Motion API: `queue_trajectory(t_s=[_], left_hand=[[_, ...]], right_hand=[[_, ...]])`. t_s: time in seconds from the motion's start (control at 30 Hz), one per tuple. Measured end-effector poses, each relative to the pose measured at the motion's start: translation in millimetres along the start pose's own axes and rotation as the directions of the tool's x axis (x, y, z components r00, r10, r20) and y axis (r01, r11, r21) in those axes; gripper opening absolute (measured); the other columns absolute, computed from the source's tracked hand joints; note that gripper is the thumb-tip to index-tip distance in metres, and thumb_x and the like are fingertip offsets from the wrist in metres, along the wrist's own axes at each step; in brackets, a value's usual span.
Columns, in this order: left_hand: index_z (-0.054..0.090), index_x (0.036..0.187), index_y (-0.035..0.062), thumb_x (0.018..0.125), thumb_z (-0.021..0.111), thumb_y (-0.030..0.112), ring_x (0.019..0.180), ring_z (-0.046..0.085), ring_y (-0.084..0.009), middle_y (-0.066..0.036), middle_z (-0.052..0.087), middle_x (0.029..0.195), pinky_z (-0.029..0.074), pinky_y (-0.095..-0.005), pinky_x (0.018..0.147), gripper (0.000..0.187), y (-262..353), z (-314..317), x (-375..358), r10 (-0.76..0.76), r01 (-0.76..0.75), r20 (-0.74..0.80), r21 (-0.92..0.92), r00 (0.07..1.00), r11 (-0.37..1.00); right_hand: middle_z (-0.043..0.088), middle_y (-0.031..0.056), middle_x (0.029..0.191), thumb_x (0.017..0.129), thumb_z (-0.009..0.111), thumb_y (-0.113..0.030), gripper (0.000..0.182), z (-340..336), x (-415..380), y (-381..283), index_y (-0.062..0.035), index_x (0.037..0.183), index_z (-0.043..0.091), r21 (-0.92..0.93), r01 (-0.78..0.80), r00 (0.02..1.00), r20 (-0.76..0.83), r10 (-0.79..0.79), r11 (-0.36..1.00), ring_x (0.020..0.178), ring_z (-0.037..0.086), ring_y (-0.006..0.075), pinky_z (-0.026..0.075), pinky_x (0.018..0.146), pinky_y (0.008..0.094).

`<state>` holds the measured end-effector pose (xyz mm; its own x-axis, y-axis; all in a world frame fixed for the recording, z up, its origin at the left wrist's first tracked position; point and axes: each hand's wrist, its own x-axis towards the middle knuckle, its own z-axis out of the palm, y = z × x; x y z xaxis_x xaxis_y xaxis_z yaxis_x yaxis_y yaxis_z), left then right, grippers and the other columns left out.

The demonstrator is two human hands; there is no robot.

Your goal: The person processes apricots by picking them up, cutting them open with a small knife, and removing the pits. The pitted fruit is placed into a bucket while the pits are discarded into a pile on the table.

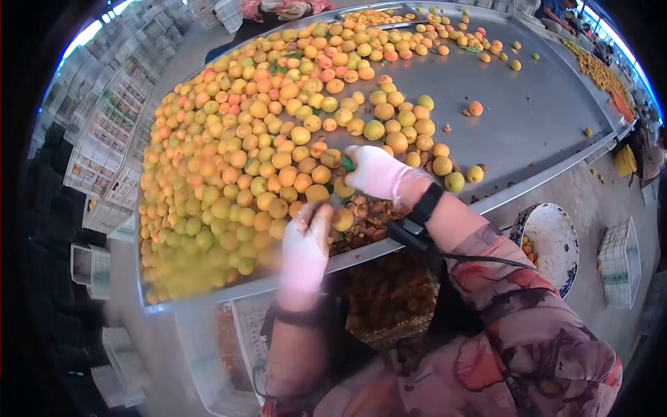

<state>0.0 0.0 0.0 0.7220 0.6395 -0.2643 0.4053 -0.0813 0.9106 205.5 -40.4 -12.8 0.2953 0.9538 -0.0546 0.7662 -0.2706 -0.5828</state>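
Observation:
Apricots (243, 139), yellow to orange, lie heaped over the left half of a metal table (514, 104). My right hand (379, 172), in a white and pink glove, reaches in from the right with its fingers closed on a small green object (347, 163). Nearer the front edge is my left hand (307, 236), gloved with bare fingertips showing, its fingers curled together beside an apricot (343, 219). I cannot tell what, if anything, the left fingers hold. Brown pits and scraps (372, 217) lie just below the right hand at the table edge.
A crate of brown pieces (389, 299) stands under the table edge. To the right are a white basin (556, 240) with some fruit and a white crate (620, 264). Stacked crates (111, 139) line the left side. Another person's hands (292, 10) show across the table.

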Motion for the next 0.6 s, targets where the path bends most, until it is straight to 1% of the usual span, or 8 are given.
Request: queue_trajectory(t_s=[0.07, 0.17, 0.2, 0.37, 0.43, 0.5, 0.57, 0.6], left_hand=[[0.058, 0.122, 0.0000, 0.097, 0.052, 0.030, 0.074, 0.065, -0.0153, -0.012, 0.066, 0.103, 0.050, -0.0246, 0.058, 0.039, -6, 8, 5, 0.051, -0.101, -0.261, -0.179, 0.964, 0.979], [0.057, 0.122, -0.0023, 0.097, 0.051, 0.027, 0.074, 0.066, -0.0159, -0.013, 0.065, 0.097, 0.049, -0.0248, 0.055, 0.040, -34, 3, 17, 0.220, -0.238, -0.278, -0.031, 0.935, 0.971], [0.057, 0.124, -0.0025, 0.097, 0.049, 0.024, 0.079, 0.066, -0.0172, -0.013, 0.064, 0.097, 0.050, -0.0255, 0.054, 0.038, -17, 6, 11, 0.015, -0.067, -0.293, -0.169, 0.956, 0.983], [0.051, 0.133, -0.0035, 0.097, 0.046, 0.020, 0.081, 0.067, -0.0181, -0.014, 0.066, 0.104, 0.051, -0.0263, 0.059, 0.043, -33, 6, 22, 0.017, -0.038, -0.230, -0.089, 0.973, 0.995], [0.054, 0.129, -0.0043, 0.097, 0.049, 0.015, 0.069, 0.059, -0.0119, -0.009, 0.062, 0.089, 0.046, -0.0254, 0.058, 0.038, -44, 9, 30, 0.018, -0.079, -0.298, -0.193, 0.954, 0.978], [0.054, 0.128, -0.0050, 0.096, 0.049, 0.014, 0.070, 0.061, -0.0136, -0.010, 0.063, 0.090, 0.049, -0.0270, 0.062, 0.038, -49, 6, 33, 0.044, -0.088, -0.287, -0.141, 0.957, 0.986], [0.049, 0.134, -0.0044, 0.096, 0.046, 0.020, 0.078, 0.066, -0.0183, -0.015, 0.065, 0.106, 0.051, -0.0269, 0.063, 0.045, -36, 6, 27, -0.017, -0.019, -0.228, -0.153, 0.974, 0.988], [0.049, 0.134, -0.0044, 0.096, 0.046, 0.020, 0.078, 0.066, -0.0183, -0.015, 0.065, 0.106, 0.051, -0.0269, 0.063, 0.045, -36, 7, 29, -0.018, -0.017, -0.229, -0.150, 0.973, 0.988]], right_hand=[[0.067, 0.0246, 0.098, 0.079, 0.067, -0.018, 0.035, -8, -11, -3, 0.0029, 0.106, 0.061, 0.452, 0.014, 0.997, -0.076, 0.023, 0.892, 0.097, 0.064, 0.0405, 0.052, 0.084, 0.0424], [0.066, 0.0257, 0.096, 0.078, 0.067, -0.015, 0.033, -7, -23, -20, 0.0036, 0.105, 0.060, 0.261, 0.020, 0.996, -0.084, 0.002, 0.965, 0.095, 0.063, 0.0418, 0.052, 0.082, 0.0427], [0.066, 0.0259, 0.096, 0.079, 0.065, -0.019, 0.034, 2, -23, -14, 0.0037, 0.105, 0.061, 0.195, 0.028, 0.998, -0.068, -0.014, 0.980, 0.096, 0.063, 0.0416, 0.051, 0.083, 0.0429], [0.066, 0.0260, 0.098, 0.081, 0.063, -0.025, 0.038, 29, -16, -10, 0.0035, 0.106, 0.062, 0.177, 0.063, 0.997, 0.024, -0.068, 0.982, 0.097, 0.063, 0.0412, 0.051, 0.086, 0.0434], [0.067, 0.0259, 0.101, 0.081, 0.061, -0.025, 0.038, 29, -15, -12, 0.0032, 0.108, 0.063, 0.086, 0.042, 0.997, 0.066, -0.047, 0.995, 0.100, 0.064, 0.0405, 0.051, 0.087, 0.0435], [0.067, 0.0262, 0.102, 0.080, 0.061, -0.022, 0.038, 34, -11, -11, 0.0032, 0.108, 0.063, 0.105, 0.012, 0.995, 0.095, -0.022, 0.994, 0.100, 0.064, 0.0406, 0.051, 0.088, 0.0435], [0.065, 0.0270, 0.091, 0.078, 0.064, -0.022, 0.039, 47, -4, -2, 0.0054, 0.105, 0.061, 0.054, 0.078, 0.994, 0.070, -0.082, 0.996, 0.092, 0.064, 0.0427, 0.051, 0.081, 0.0445], [0.065, 0.0270, 0.091, 0.078, 0.064, -0.022, 0.039, 46, -3, -5, 0.0054, 0.105, 0.061, 0.056, 0.079, 0.994, 0.070, -0.083, 0.995, 0.092, 0.064, 0.0427, 0.051, 0.081, 0.0445]])
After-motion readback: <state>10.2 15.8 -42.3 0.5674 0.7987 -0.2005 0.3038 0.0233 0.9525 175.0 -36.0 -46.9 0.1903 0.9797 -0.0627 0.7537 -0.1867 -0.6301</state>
